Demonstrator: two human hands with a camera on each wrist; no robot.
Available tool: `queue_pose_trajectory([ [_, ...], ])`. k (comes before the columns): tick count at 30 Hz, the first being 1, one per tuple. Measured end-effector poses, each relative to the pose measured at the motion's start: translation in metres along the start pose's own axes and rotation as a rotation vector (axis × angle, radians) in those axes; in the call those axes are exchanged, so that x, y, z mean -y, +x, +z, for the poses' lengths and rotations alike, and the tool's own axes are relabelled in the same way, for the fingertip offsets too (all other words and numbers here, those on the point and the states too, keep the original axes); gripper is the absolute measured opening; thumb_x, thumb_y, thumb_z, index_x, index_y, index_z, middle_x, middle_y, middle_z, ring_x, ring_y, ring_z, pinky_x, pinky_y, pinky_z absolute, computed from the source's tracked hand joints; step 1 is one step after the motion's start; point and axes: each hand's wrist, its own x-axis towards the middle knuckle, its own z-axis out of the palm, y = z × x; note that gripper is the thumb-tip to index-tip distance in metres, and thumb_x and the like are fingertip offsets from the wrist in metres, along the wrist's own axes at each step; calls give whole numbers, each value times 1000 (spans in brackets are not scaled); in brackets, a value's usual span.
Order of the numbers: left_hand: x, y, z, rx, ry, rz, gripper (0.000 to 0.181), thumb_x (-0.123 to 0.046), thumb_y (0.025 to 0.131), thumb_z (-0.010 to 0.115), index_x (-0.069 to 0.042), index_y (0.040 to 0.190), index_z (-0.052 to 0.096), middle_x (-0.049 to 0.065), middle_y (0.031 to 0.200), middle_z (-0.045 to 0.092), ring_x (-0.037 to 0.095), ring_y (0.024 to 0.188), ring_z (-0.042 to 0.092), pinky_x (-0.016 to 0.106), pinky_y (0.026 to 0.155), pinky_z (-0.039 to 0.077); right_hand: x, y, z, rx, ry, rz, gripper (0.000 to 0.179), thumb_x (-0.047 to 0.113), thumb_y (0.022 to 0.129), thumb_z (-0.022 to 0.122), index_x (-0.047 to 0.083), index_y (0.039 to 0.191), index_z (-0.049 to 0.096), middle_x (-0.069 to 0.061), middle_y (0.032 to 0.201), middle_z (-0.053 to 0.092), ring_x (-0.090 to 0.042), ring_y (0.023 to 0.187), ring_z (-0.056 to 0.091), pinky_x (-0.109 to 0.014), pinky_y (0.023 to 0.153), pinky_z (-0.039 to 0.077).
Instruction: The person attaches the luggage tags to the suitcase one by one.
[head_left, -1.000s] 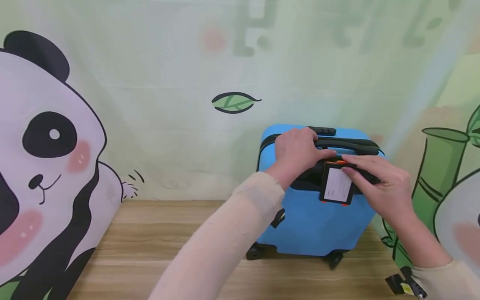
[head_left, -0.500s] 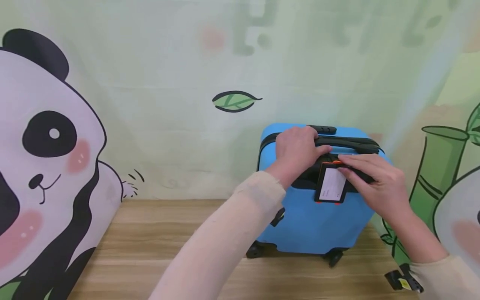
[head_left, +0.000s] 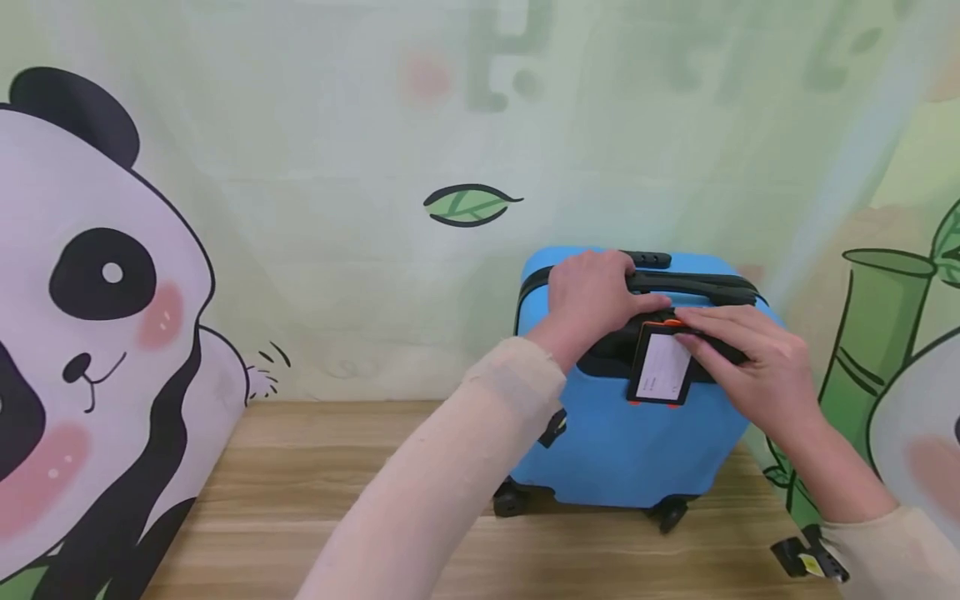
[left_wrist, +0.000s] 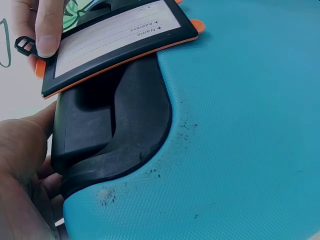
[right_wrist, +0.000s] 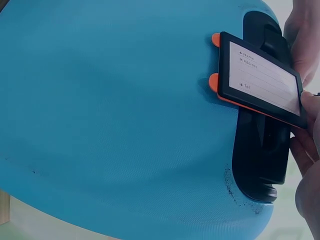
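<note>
A blue hard-shell suitcase (head_left: 630, 458) stands upright at the right. My left hand (head_left: 588, 292) lies over its top and holds the left end of the black handle (head_left: 705, 287); in the left wrist view its fingers pass behind the black part. My right hand (head_left: 772, 358) pinches the top end of a luggage tag (head_left: 662, 367) between thumb and fingers. The tag has a black frame, orange backing and a white card with name, address and tel lines. It hangs slanted before the suitcase's black recess. A black strap end (left_wrist: 25, 46) sticks out beside the right fingertips.
The suitcase stands on a wood-grain surface (head_left: 322, 483) on small black wheels (head_left: 669, 512). Close behind it hangs a pale green backdrop (head_left: 337, 250) with a printed leaf. A panda figure (head_left: 105, 333) fills the left side, and printed bamboo (head_left: 873, 333) is at the right.
The luggage tag and the right hand have shifted slightly left along the suitcase front. My left hand stays on the handle, its thumb moving a little. The suitcase keeps its place.
</note>
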Motion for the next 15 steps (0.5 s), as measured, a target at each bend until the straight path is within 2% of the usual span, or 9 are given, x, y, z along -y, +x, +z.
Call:
queue_pose_trajectory([
  [2,0,0,0,0,-6,-2,61,-81,89,65,-37,131,75,-11,99,75,7,82,63,24,63,49,-1,0,1,-7,-2,-7,56,57,102,64,6,118,83,-17,111,80,10,115,61,-5,102,40],
  [5,-1,1,1,-9,-23,-5,53,-78,90,68,-36,120,78,-10,81,69,8,75,61,24,59,47,-3,0,4,-19,-11,-20,54,54,101,64,6,118,83,-16,111,80,-8,108,68,-4,101,39],
  [7,-1,1,2,-21,-23,-7,51,-77,90,69,-35,117,78,-9,76,66,8,73,60,23,58,45,-4,0,5,-21,-18,-28,53,52,100,65,6,119,83,-16,111,80,-21,104,69,-3,101,38],
  [9,-2,2,3,-36,-11,-11,50,-76,90,69,-35,117,78,-9,74,65,8,71,60,23,56,44,-5,1,6,-16,-28,-34,47,46,100,68,5,119,82,-16,112,80,-28,103,69,-3,102,38],
  [12,-2,3,5,-59,28,-10,50,-77,91,67,-33,112,77,-8,71,64,8,67,60,22,53,43,-4,3,6,-5,-36,-34,31,23,96,80,5,121,82,-16,114,79,-29,106,69,-3,102,37],
  [15,-3,3,6,-74,56,-2,49,-78,92,65,-30,103,75,-7,68,62,8,64,60,23,51,42,-4,5,6,0,-42,-31,43,-2,81,89,6,122,82,-14,115,79,-21,109,69,-3,101,38],
])
